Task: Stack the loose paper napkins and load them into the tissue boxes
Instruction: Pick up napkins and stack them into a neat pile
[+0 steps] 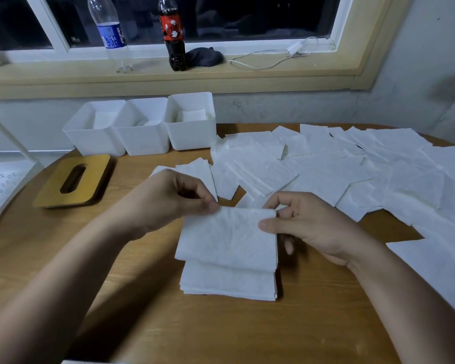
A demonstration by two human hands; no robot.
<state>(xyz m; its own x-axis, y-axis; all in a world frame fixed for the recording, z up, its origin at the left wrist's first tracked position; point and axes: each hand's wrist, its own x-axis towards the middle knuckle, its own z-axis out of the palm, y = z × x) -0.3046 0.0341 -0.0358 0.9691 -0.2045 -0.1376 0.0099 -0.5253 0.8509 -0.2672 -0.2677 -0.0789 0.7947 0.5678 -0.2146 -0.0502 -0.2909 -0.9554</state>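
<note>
Sorting in progress: a person's left hand [179,198] and right hand [305,227] each pinch a far corner of a single paper napkin [229,237]. Thumb and fingers are closed on its top edge, holding it over a squared stack of napkins [229,283] on the round wooden worktop [221,334].

The sheet looks featherlight, limp and easily creased or torn. Held by one corner it would probably flop and skew. A light pinch at two corners, or a flat palm laid on the whole stack, seems the surest hold.

The napkin is white, roughly square and faintly crinkled. Its lower edge lies across the stack, whose near portion shows beneath it.

Many more loose napkins [352,166] lie overlapping across the right half of the worktop. Three white open tissue boxes [145,140] stand side by side at the far left, each showing some white paper inside. A wooden slotted lid [50,190] lies just in front of them.
</note>
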